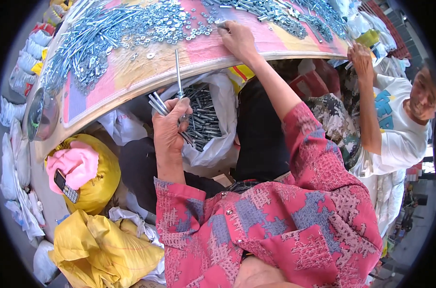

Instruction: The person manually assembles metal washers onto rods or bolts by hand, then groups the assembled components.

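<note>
My left hand (170, 120) is closed around several long metal bolts (157, 102) at the table's front edge. One bolt (178, 72) stands upright between thumb and fingers, with a small ring or nut low on its shank. Up on the table, the fingers of my right hand (239, 42) are pinched together beside the loose washers (167, 21); a small greyish piece shows at the fingertips, too unclear to name. Below my left hand, a white bag (226, 103) holds many assembled bolts (206, 115).
Long rods (86, 41) heap at the table's left; metal sleeves (270, 12) lie at the back right. A metal bowl (40, 114) hangs at the left edge. A phone (65, 186) and pink cloth (74, 163) rest on a yellow sack (102, 177). A co-worker (390, 129) sits right.
</note>
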Available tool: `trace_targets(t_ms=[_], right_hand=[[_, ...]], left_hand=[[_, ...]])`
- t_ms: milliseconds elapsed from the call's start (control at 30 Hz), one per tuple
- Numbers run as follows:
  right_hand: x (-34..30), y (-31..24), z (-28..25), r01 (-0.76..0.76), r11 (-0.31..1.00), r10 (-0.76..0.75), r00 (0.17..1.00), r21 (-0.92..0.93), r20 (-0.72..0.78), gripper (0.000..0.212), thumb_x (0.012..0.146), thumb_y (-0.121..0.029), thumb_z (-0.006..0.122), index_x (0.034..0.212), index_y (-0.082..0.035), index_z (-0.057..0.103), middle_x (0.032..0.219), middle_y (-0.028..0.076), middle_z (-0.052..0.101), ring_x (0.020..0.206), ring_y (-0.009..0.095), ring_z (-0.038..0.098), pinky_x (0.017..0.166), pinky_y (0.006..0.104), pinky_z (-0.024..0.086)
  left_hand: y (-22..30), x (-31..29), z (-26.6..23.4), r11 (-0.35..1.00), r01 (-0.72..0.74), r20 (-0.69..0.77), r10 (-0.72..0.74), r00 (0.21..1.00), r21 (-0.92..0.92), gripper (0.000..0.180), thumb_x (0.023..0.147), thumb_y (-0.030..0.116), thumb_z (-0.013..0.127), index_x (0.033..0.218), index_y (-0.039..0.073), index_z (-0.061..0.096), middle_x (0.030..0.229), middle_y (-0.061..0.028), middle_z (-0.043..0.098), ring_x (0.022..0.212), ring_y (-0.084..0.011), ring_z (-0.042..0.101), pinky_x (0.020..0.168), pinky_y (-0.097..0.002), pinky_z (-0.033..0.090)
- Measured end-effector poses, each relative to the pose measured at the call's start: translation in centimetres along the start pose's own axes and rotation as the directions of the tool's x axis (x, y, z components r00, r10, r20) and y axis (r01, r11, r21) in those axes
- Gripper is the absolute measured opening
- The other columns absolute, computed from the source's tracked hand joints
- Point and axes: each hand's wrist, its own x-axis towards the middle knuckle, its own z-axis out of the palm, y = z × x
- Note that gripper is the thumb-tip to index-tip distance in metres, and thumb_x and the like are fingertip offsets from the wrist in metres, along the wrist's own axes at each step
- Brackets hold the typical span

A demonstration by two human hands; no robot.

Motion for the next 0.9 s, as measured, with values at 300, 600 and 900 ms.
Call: trace_targets(t_ms=[300,600,900], right_hand=[[1.7,-0.8,2.9,0.032,0.983,-0.005,0.989,-0.179,0.149,0.03,0.079,-0.03,0.061,0.088,-0.003,0.067,0.096,0.019,0.064,0.089,0.039,0.064,0.076,0.0495,0.051],[0.4,-6.2,-1.8,-0.071,0.885,-0.119,0.921,0.46,0.37,0.038,0.084,-0.038,0.064,0.088,0.0,0.07,0.063,0.014,0.062,0.061,0.018,0.061,0.059,0.0333,0.047],[1.5,-8.5,-4.7,-0.04,0.846,-0.311,0.772,0.531,0.554,0.033,0.087,-0.033,0.066,0.085,0.0,0.066,0.06,0.001,0.049,0.059,0.007,0.044,0.053,0.0267,0.035]], left_hand=[[0.1,0.7,1.0,0.999,-0.007,-0.053,0.009,0.999,0.034,0.014,0.079,0.009,0.074,0.086,0.001,0.064,0.07,-0.0056,0.063,0.054,-0.0064,0.051,0.041,-0.0174,0.032],[-0.1,0.7,0.6,1.0,0.015,-0.003,-0.015,1.0,0.002,0.014,0.079,0.009,0.074,0.085,0.001,0.064,0.069,-0.0053,0.062,0.053,-0.0061,0.051,0.041,-0.0176,0.032],[0.1,0.6,-0.5,0.998,0.05,0.13,-0.046,0.99,-0.026,0.013,0.078,0.01,0.073,0.082,0.003,0.063,0.069,-0.005,0.062,0.052,-0.0059,0.049,0.039,-0.0176,0.029]])
